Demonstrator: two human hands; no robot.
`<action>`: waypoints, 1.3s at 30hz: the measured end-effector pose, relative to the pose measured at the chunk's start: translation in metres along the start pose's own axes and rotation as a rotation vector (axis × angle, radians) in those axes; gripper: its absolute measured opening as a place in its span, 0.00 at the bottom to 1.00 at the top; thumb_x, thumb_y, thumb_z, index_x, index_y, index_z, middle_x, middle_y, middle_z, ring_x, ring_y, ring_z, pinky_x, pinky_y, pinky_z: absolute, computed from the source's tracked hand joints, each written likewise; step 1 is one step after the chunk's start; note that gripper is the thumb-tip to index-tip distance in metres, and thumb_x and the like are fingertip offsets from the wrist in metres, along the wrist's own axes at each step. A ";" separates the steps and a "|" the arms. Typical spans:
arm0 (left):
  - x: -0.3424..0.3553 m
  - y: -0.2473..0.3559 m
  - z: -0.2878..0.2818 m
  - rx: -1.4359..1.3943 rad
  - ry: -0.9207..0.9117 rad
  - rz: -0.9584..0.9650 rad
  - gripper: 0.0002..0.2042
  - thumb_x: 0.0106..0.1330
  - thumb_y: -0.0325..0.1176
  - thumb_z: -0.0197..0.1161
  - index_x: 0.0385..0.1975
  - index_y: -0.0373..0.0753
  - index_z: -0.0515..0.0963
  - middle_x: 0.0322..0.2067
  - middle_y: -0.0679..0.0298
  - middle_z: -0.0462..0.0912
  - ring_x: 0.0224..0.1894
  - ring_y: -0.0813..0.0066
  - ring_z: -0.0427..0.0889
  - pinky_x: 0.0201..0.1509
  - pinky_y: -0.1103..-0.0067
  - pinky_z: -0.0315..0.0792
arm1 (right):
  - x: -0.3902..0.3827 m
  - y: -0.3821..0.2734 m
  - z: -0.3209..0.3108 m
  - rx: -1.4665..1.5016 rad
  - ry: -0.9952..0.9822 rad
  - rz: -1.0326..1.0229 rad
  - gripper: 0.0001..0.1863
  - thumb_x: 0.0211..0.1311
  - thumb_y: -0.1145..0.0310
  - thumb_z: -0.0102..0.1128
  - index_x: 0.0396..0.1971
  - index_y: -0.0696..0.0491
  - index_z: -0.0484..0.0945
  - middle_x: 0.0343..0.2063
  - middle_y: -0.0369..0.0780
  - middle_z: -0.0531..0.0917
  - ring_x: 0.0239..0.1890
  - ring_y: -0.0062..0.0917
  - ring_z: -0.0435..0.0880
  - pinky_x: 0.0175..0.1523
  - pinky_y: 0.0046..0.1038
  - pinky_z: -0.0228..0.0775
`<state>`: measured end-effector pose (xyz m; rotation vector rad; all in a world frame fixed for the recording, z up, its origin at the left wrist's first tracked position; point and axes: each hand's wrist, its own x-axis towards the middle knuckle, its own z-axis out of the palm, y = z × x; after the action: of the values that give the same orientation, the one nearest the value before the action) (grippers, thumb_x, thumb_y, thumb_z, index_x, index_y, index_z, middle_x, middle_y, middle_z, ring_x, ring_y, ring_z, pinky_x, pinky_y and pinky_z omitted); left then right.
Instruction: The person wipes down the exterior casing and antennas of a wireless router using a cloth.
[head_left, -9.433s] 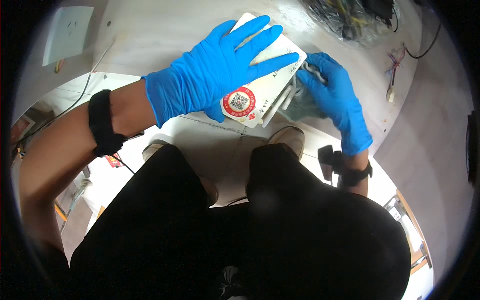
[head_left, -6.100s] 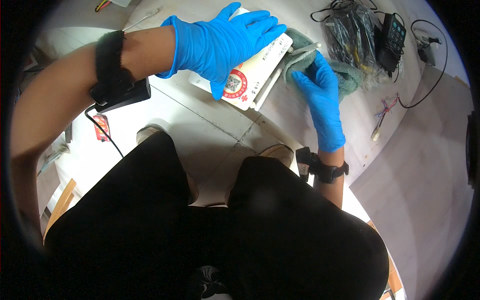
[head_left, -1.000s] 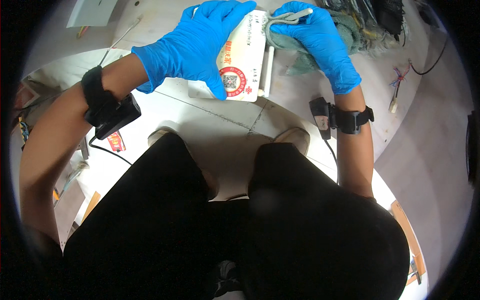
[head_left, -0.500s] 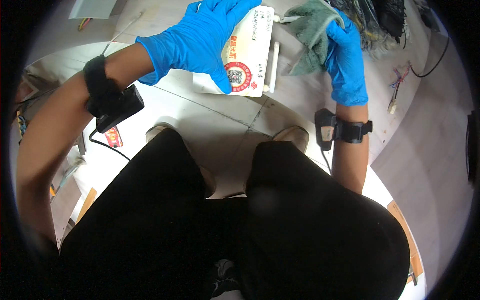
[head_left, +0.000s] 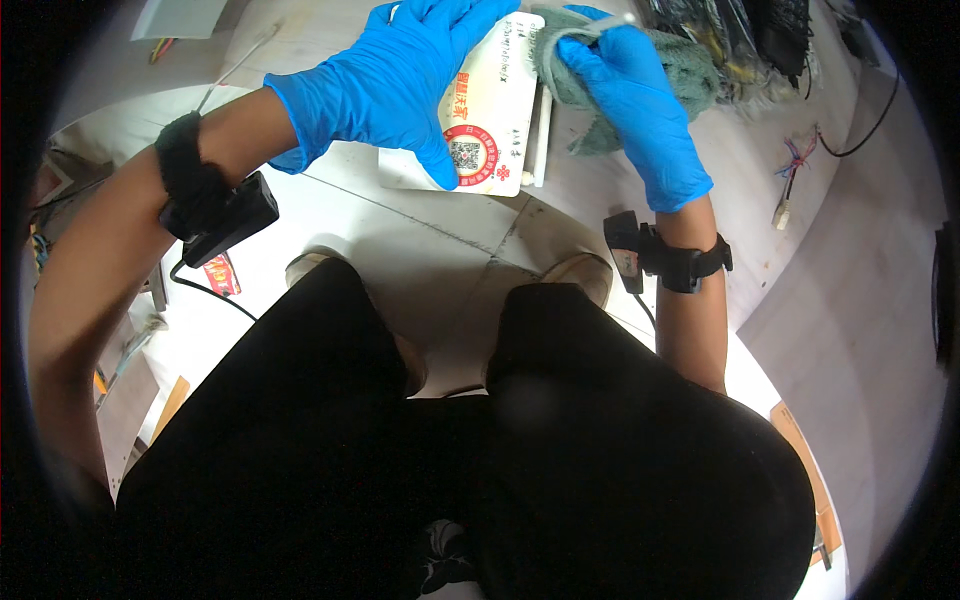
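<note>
A white, flat router with a round red-bordered sticker and handwriting on its face lies near the top of the view. My left hand, in a blue glove, grips it from the left, with the thumb down along its near part and the fingers over its far part. Along its right side a white antenna points out. My right hand, gloved in blue too, pinches a grey-green cloth against the router's right edge. A pale rod tip shows above the right-hand fingers, apparently the other antenna within the cloth.
Black plastic bags lie at the far right, close to the cloth. A small cable connector with coloured wires rests on the white table to the right. A red packet lies beyond my left wrist strap. My legs are below the table edge.
My right hand has moved left with the cloth, which now wraps over the far antenna area and bunches against the router. The left hand and router have shifted only slightly left.
</note>
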<state>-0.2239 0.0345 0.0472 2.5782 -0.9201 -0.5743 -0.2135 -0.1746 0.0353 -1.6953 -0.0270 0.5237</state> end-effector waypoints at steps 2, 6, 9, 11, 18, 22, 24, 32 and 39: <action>-0.002 -0.003 0.007 0.059 0.069 0.016 0.66 0.24 0.63 0.74 0.63 0.28 0.47 0.56 0.42 0.59 0.59 0.51 0.60 0.64 0.65 0.53 | 0.010 -0.004 0.003 -0.389 -0.084 -0.024 0.11 0.61 0.73 0.52 0.42 0.60 0.74 0.27 0.38 0.78 0.30 0.22 0.76 0.35 0.26 0.69; 0.000 -0.007 0.008 -0.021 0.085 0.033 0.65 0.24 0.63 0.74 0.63 0.30 0.48 0.56 0.43 0.60 0.58 0.52 0.61 0.64 0.65 0.53 | 0.014 0.012 0.010 -0.635 0.058 -0.286 0.11 0.61 0.69 0.54 0.40 0.59 0.75 0.28 0.43 0.81 0.27 0.37 0.76 0.34 0.32 0.69; 0.003 -0.003 0.000 -0.003 0.069 0.051 0.64 0.25 0.63 0.74 0.63 0.33 0.49 0.55 0.44 0.61 0.58 0.52 0.63 0.64 0.65 0.53 | 0.027 0.063 0.000 -0.636 0.135 -0.434 0.12 0.61 0.70 0.56 0.43 0.59 0.75 0.33 0.38 0.81 0.33 0.22 0.81 0.37 0.21 0.73; 0.005 -0.004 -0.004 -0.239 0.006 0.079 0.63 0.25 0.64 0.73 0.63 0.34 0.51 0.54 0.45 0.62 0.57 0.53 0.63 0.64 0.64 0.53 | 0.022 0.073 0.001 -0.376 0.110 -0.390 0.11 0.61 0.69 0.56 0.40 0.59 0.76 0.31 0.37 0.81 0.31 0.20 0.79 0.35 0.21 0.71; -0.001 -0.009 0.004 -0.106 0.057 0.110 0.64 0.26 0.65 0.73 0.63 0.32 0.50 0.56 0.44 0.60 0.60 0.52 0.60 0.64 0.63 0.53 | 0.008 0.046 0.019 -0.023 0.209 -0.027 0.08 0.61 0.70 0.54 0.36 0.58 0.76 0.30 0.35 0.80 0.30 0.15 0.76 0.33 0.20 0.68; -0.014 -0.002 0.005 0.049 0.152 0.099 0.64 0.30 0.66 0.71 0.64 0.30 0.46 0.60 0.38 0.51 0.65 0.48 0.51 0.68 0.61 0.47 | 0.006 0.045 0.016 -0.050 0.187 -0.102 0.07 0.61 0.72 0.53 0.36 0.58 0.76 0.30 0.35 0.79 0.30 0.16 0.76 0.33 0.19 0.69; -0.024 0.002 -0.001 0.046 0.156 0.044 0.63 0.35 0.66 0.69 0.65 0.31 0.42 0.64 0.38 0.44 0.68 0.47 0.44 0.70 0.62 0.42 | 0.003 0.045 0.012 -0.005 0.220 -0.122 0.07 0.61 0.73 0.53 0.36 0.58 0.76 0.30 0.35 0.79 0.30 0.16 0.77 0.34 0.19 0.70; -0.066 0.010 0.001 -1.219 0.011 -0.472 0.39 0.58 0.53 0.60 0.64 0.36 0.56 0.59 0.51 0.65 0.63 0.60 0.63 0.68 0.71 0.54 | -0.015 0.043 0.010 0.327 0.402 -0.144 0.07 0.62 0.74 0.53 0.39 0.59 0.75 0.30 0.36 0.79 0.29 0.15 0.77 0.33 0.17 0.71; -0.067 0.035 0.008 -1.485 0.411 -0.553 0.31 0.63 0.58 0.52 0.52 0.34 0.70 0.39 0.56 0.80 0.40 0.73 0.82 0.46 0.80 0.76 | -0.038 0.025 0.042 0.370 0.337 -0.390 0.12 0.63 0.72 0.53 0.45 0.59 0.74 0.36 0.37 0.80 0.35 0.19 0.78 0.40 0.19 0.72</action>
<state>-0.2934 0.0516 0.0732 1.3747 0.3706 -0.5039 -0.2696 -0.1523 0.0198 -1.3497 -0.0150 -0.0518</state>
